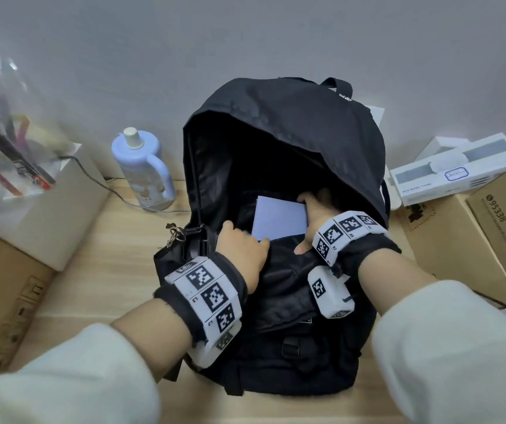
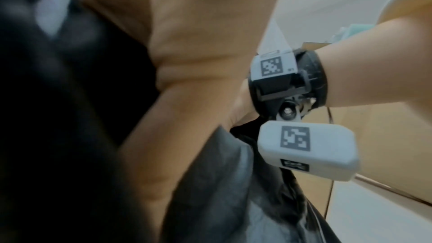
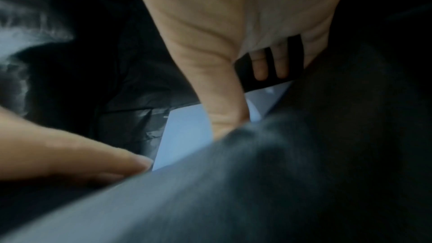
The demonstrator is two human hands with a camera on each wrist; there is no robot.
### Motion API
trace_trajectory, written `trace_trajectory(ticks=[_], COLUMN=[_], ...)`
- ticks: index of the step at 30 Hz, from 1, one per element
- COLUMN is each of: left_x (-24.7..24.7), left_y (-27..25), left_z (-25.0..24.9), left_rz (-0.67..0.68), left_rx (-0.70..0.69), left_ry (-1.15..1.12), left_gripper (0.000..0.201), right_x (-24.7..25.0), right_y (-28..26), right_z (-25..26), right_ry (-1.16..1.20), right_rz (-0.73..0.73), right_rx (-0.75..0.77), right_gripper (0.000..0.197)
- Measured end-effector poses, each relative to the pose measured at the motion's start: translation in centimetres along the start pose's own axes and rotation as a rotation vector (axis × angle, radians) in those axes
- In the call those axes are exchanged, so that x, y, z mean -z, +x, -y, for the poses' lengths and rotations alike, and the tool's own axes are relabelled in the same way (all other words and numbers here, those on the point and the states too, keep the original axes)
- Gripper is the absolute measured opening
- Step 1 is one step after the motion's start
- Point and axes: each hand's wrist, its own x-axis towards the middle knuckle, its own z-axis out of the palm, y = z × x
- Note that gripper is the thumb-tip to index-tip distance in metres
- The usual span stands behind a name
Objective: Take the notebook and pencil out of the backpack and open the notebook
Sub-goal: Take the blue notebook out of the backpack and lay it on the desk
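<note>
— Both hands in the black fabric backpack (image 1: 291, 142): right hand (image 1: 314, 215) pinching the pale-blue notebook (image 1: 277, 220) inside, left hand (image 1: 241, 246) holding the mouth open.

— Might snag on that rim. No pencil visible.

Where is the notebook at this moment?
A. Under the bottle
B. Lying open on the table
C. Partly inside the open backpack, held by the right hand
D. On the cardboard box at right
C: the pale blue notebook sticks up from the backpack mouth, with the right hand gripping its edge.
</note>
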Motion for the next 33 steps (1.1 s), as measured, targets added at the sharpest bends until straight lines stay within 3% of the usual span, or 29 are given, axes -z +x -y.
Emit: trace_trajectory(ticks=[3,5,10,13,17,20,24,28,33], left_x=[-0.8,-1.5,-3.6,-4.0,-4.1,-4.6,-5.3,-2.8,0.9], left_y=[0.3,-0.2,-1.8,-2.1,-2.2,-2.5,-2.4,-1.2,0.6], left_z=[-0.3,-0.5,-0.6,-0.5,-0.9,-1.3,-0.9,-0.8,-0.7], left_rz=[0.015,-0.044,-0.239,-0.291,-0.300,-0.354,-0.566,-0.779,-0.830], left_rx=[0.003,-0.031,-0.143,-0.175,-0.155,-0.135,-0.026,0.049,0.097], left_ry=[0.004,-0.005,0.007,-0.017,-0.031,-0.068,-0.102,-0.216,-0.421], left_gripper=[0.086,0.092,0.088,0.083,0.083,0.085,0.093,0.080,0.059], right_x=[-0.4,-0.5,0.0,0.7,1.5,2.1,3.9,8.5,10.7], right_y=[-0.1,0.0,0.0,-0.7,-1.7,-2.8,-6.4,-12.1,-16.4], right_z=[0.0,0.0,-0.3,0.2,0.0,0.0,1.0,2.2,1.6], right_ry=[-0.019,0.031,0.105,0.004,0.085,0.146,0.182,0.125,0.184], right_rz=[-0.038,-0.034,-0.204,-0.172,-0.012,0.003,-0.301,-0.701,-0.987], right_rx=[0.021,0.030,0.067,0.037,0.045,0.110,0.208,0.352,0.558], right_gripper=[0.103,0.094,0.042,0.027,0.043,0.047,0.035,0.025,0.010])
